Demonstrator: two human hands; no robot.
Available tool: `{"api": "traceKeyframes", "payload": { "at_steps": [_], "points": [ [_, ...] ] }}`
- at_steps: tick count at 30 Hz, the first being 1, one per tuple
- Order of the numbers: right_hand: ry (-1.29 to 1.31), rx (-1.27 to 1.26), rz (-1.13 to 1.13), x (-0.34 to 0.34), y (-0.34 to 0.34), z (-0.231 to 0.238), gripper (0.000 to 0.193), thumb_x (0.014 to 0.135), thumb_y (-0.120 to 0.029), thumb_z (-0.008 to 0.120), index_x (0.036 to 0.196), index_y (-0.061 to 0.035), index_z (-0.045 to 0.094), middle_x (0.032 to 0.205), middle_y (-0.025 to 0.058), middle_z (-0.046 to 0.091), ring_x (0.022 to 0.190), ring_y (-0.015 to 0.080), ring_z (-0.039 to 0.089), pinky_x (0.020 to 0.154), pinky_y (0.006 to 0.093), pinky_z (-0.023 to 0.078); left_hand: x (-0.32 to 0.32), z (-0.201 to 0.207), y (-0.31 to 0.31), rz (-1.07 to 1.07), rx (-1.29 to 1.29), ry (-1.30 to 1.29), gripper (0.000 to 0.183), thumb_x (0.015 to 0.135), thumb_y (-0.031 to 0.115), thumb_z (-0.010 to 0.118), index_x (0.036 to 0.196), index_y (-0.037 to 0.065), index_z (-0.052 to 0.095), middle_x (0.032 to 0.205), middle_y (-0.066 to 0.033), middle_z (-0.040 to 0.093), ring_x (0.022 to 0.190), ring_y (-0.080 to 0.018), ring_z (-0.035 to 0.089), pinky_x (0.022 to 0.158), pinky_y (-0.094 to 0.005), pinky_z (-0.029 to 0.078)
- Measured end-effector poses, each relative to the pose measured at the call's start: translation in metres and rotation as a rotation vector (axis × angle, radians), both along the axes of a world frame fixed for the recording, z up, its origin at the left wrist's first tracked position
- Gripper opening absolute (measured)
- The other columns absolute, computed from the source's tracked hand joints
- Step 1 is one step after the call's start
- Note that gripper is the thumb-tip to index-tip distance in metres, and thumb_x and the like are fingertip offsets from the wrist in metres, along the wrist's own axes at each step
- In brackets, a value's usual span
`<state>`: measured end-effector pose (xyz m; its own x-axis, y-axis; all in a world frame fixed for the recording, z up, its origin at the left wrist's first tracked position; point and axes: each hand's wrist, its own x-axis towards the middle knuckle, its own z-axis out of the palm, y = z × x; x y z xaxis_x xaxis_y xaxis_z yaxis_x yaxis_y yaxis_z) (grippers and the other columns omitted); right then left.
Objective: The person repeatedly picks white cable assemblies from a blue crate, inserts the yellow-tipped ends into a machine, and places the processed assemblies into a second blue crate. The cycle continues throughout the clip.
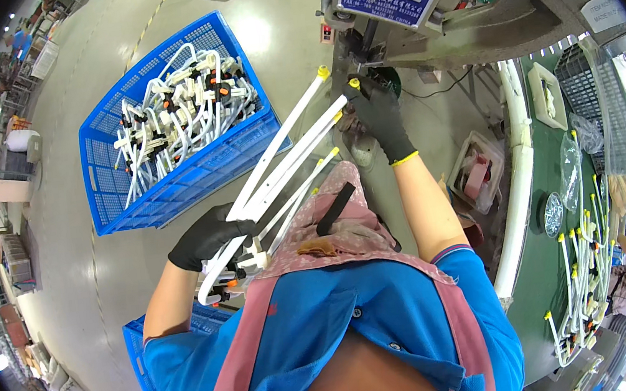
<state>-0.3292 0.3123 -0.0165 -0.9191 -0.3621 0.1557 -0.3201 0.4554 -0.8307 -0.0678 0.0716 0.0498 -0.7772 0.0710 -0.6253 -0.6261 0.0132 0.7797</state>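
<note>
White metal tubes (276,170) with yellow end caps slant across in front of my apron. My left hand (212,235), in a black glove, is closed round the tubes near their lower, bent end. At the upper end my right hand (378,111), also black-gloved, is closed on a tube just by its yellow cap (353,83). Another yellow cap (323,73) sticks out further left, clear of the right hand. More white tubes and black and orange fittings (229,288) show beneath my left hand, partly hidden by it.
A blue crate (187,177) heaped with white tube parts stands on the floor ahead left. Another blue crate (138,354) is beside my left arm. To the right, a green-topped bench (532,325) carries several capped tubes (585,265) and a small round dish (553,214). Machinery (465,39) overhangs at the front right.
</note>
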Motion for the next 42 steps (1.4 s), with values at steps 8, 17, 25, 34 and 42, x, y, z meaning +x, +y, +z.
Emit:
{"api": "traceKeyframes", "payload": {
  "at_steps": [8, 17, 25, 34, 42],
  "points": [
    [-0.107, -0.208, 0.103, 0.004, 0.006, -0.015, 0.043, 0.087, -0.025, 0.062, 0.122, -0.0015, 0.056, 0.098, 0.0158, 0.065, 0.091, 0.0222, 0.062, 0.082, 0.0338, 0.047, -0.002, -0.024, -0.008, 0.037, 0.014, -0.091, 0.027, 0.082, 0.014, 0.069, 0.101, -0.003, 0.064, 0.08, -0.0077, 0.067, 0.069, -0.0119, 0.062, 0.063, -0.026, 0.048],
    [-0.088, -0.099, 0.119, 0.016, 0.019, -0.079, 0.037, 0.085, -0.018, 0.067, 0.111, 0.004, 0.051, 0.092, 0.0138, 0.063, 0.087, 0.0206, 0.063, 0.077, 0.032, 0.049, 0.0, -0.028, -0.004, -0.001, 0.051, -0.084, 0.028, 0.084, 0.015, 0.069, 0.105, -0.002, 0.062, 0.076, -0.0072, 0.066, 0.065, -0.011, 0.061, 0.06, -0.0254, 0.048],
    [-0.122, -0.28, 0.103, 0.029, 0.012, -0.057, 0.032, 0.084, -0.023, 0.065, 0.103, 0.002, 0.063, 0.083, 0.0105, 0.067, 0.078, 0.018, 0.063, 0.073, 0.0312, 0.048, 0.009, -0.015, 0.011, 0.004, -0.025, -0.035, 0.036, 0.082, 0.017, 0.071, 0.11, -0.003, 0.06, 0.08, -0.008, 0.067, 0.064, -0.0118, 0.063, 0.057, -0.0256, 0.051],
    [-0.102, -0.412, 0.149, 0.03, 0.011, -0.029, 0.022, 0.09, -0.018, 0.063, 0.104, -0.0006, 0.063, 0.088, 0.0038, 0.062, 0.08, 0.0141, 0.057, 0.072, 0.0294, 0.047, 0.021, -0.002, 0.038, 0.062, -0.134, 0.054, 0.027, 0.078, 0.012, 0.071, 0.098, -0.003, 0.061, 0.074, -0.0102, 0.066, 0.057, -0.0129, 0.062, 0.051, -0.0267, 0.05],
    [0.397, -0.144, 0.098, 0.01, 0.015, -0.011, 0.026, 0.089, -0.021, 0.059, 0.113, -0.0095, 0.063, 0.092, 0.0115, 0.063, 0.083, 0.0266, 0.059, 0.073, 0.0375, 0.046, 0.005, 0.015, 0.031, 0.049, -0.208, 0.055, 0.031, 0.079, 0.011, 0.069, 0.104, -0.005, 0.06, 0.077, -0.0106, 0.064, 0.061, -0.0136, 0.062, 0.055, -0.0279, 0.052]
  ]
}}
